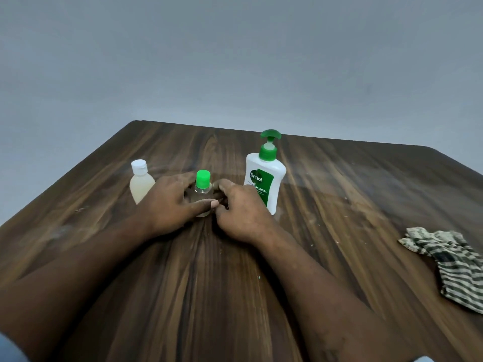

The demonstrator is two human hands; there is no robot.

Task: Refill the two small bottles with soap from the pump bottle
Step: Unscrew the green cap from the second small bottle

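**While the left hand (167,205) and the right hand (241,212) clasp the green-capped bottle (203,184), the pump bottle (265,176) stands just behind**

At far left on the dark wood-grain table (339,178), the white-capped bottle (142,185) stands upright, cap on, holding a pale cloudy liquid. The left hand overlaps its lower right edge in view, and whether they touch cannot be told. The left hand wraps the green-capped bottle from the left, its fingers curled round the far side and its thumb laid across the clear front. This bottle stands upright near the table's middle, with its cap on. The right hand meets it from the right, fingers curled in against the bottle's side. Just behind the right hand the pump bottle stands upright; it is white with a green label and a green pump head. Well apart, near the right edge, lies a crumpled striped cloth (452,262).
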